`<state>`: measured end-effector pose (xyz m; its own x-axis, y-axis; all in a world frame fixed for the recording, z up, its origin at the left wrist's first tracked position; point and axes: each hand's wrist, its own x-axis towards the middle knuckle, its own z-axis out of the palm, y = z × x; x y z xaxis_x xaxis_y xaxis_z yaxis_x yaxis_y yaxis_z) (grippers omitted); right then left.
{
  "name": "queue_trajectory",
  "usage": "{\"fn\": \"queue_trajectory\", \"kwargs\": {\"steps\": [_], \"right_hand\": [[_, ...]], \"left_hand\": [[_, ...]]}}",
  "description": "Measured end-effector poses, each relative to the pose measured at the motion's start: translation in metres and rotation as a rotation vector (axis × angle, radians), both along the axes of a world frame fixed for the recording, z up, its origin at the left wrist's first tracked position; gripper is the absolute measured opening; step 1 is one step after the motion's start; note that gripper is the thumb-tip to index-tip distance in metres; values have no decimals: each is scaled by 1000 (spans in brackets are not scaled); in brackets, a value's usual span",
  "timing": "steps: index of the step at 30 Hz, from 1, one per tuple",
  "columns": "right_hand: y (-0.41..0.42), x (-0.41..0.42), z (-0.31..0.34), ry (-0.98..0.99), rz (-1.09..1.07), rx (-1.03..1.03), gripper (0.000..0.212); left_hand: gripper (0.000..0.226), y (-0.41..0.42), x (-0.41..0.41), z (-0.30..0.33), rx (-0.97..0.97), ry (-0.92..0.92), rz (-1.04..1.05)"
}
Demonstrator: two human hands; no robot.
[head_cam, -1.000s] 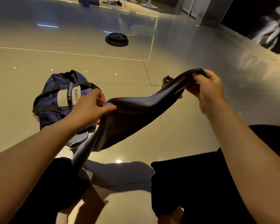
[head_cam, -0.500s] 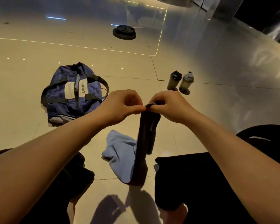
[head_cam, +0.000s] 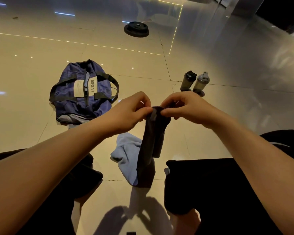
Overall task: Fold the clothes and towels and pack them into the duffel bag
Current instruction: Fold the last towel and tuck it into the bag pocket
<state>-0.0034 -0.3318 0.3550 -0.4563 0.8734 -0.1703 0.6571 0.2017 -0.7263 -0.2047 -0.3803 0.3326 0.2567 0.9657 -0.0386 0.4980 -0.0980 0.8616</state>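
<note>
The left hand [head_cam: 131, 111] and right hand [head_cam: 185, 107] meet, each pinching the top edge of a dark towel [head_cam: 151, 143] that hangs doubled, its lower end reaching the floor between the person's knees. A light blue towel [head_cam: 126, 155] lies crumpled just left of the dark towel; the navy duffel bag [head_cam: 81, 94] sits farther left and beyond. Glossy beige floor tiles [head_cam: 32, 65] stretch bare around it, with two shaker bottles [head_cam: 194, 81] beyond and right and a weight plate [head_cam: 136, 29] well beyond.

- Left hand [head_cam: 129, 114] and right hand [head_cam: 187, 108] pinch top of dark towel [head_cam: 151, 141], hanging doubled.
- Light blue towel [head_cam: 126, 156] crumpled on floor [head_cam: 32, 73] behind it.
- Navy duffel bag [head_cam: 81, 94] far left; two shaker bottles [head_cam: 194, 82] far right.
- Weight plate [head_cam: 136, 29] farther off.
</note>
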Motion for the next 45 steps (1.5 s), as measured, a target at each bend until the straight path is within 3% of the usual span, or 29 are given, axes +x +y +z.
{"fn": "queue_trajectory", "kwargs": {"steps": [3,5,7,11,14,19,22,25,27,29,33,39,42,45], "right_hand": [[9,25,-3,-163,-54,-10,41],[12,37,-9,-242,-196,114,42],[14,46,-15,-227,-327,211,35],[14,51,-14,172,-587,65,23],[11,45,-6,436,-709,-74,18],[11,31,1,522,-699,-105,22],[14,29,1,559,-709,-106,21],[16,33,2,535,-748,-51,19],[17,36,0,463,-769,41,18],[18,41,-2,375,-784,134,17],[18,54,-1,354,-784,157,14],[11,55,10,289,-748,209,12],[0,51,15,303,-720,318,10],[-14,49,20,279,-698,464,12]], "left_hand": [[8,-13,-11,-6,-120,-3,-128],[15,-25,-11,-16,-159,70,-237],[16,-38,2,-25,-66,131,-316],[15,-67,43,-51,112,198,-496],[20,-83,66,-68,384,291,-656],[22,-75,75,-79,581,309,-641],[28,-72,69,-79,552,310,-664],[18,-67,59,-81,513,378,-653],[26,-52,44,-70,465,451,-524],[25,-30,17,-53,316,520,-238],[12,-5,-45,-31,343,258,387],[18,3,-67,-8,288,60,558],[11,11,-73,6,290,106,608],[28,17,-81,16,249,190,575]]}}
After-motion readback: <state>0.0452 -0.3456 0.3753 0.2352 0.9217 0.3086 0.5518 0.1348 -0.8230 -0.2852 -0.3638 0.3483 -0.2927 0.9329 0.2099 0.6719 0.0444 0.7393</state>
